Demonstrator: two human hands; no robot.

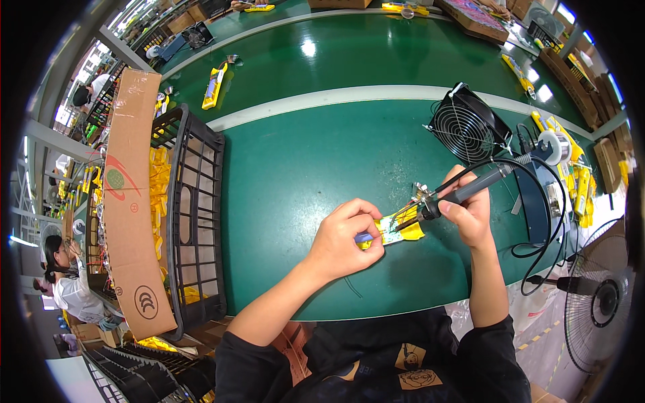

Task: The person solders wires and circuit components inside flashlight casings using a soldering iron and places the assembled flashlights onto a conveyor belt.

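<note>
My left hand (pixel 346 236) pinches a small yellow part (pixel 393 232) flat on the green table (pixel 302 168), fingers closed around its left end. My right hand (pixel 470 211) grips a soldering iron (pixel 463 191) with a grey handle and black cord. The iron's tip points left and down onto the yellow part, right beside my left fingers. A small metal piece (pixel 422 193) stands just above the tip.
A black crate (pixel 195 221) holding yellow parts sits at my left, with a cardboard sheet (pixel 131 195) against it. A small black fan (pixel 467 127), a solder spool (pixel 554 146) and a blue station (pixel 537 201) stand to the right. A floor fan (pixel 601 295) is lower right. Another person sits far left.
</note>
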